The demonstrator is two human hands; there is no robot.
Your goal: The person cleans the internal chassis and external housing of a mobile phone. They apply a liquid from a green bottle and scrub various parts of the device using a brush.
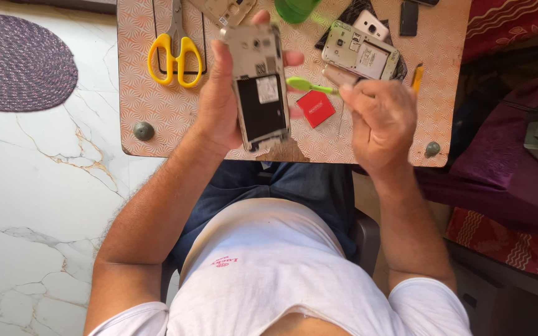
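Here, a slim grey mobile phone with its back cover removed (258, 87) is held upright above the near edge of the small table, its open back facing the camera; a dark battery bay with a white label fills the lower half, and the camera lens sits near the top. The left hand (222, 102) grips it from the left side, thumb over the upper corner and fingertips showing past the right edge. Just to the right, the right hand (381, 118) is closed around a thin bright-green plastic pry tool (309, 84), pinched at its end so that the rounded tip points toward the phone's right edge; the tip looks near the phone, though whether it touches cannot be told.

Beneath the tool lies a small red square piece (316, 107) on the tabletop. The table with an orange-and-white patterned surface (157, 106) carries, farther off, a second opened pale phone body (360, 55) lying flat at the upper right, with dark phone parts beside it. A pair of yellow-handled scissors (175, 53) rests at the upper left. A green round object (295, 9) sits at the far edge, cut off by the frame. To the left, a purple braided oval rug (17, 62) lies on the white marble floor.
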